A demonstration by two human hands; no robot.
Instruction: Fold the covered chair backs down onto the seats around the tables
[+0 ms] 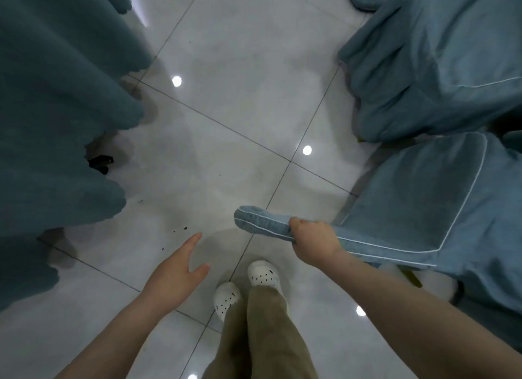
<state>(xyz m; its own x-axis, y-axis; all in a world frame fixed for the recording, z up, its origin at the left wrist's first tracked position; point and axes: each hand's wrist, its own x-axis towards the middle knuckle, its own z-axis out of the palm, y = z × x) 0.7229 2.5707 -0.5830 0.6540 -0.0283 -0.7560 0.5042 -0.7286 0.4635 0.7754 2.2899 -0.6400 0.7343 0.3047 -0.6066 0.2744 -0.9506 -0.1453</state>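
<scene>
A chair in a light blue cover with white piping [429,206] stands at my right. My right hand [312,241] grips the top edge of its covered back [262,223], which sticks out to the left over the floor. My left hand [178,274] hovers open above the tiles, fingers straight, touching nothing. A second blue-covered chair [423,68] sits behind the first, at the upper right.
Dark teal tablecloth [56,124] hangs in folds down the whole left side. Glossy grey floor tiles [231,110] run between it and the chairs. My feet in white perforated clogs [245,285] stand at the bottom middle. A small black object [100,162] lies by the cloth's hem.
</scene>
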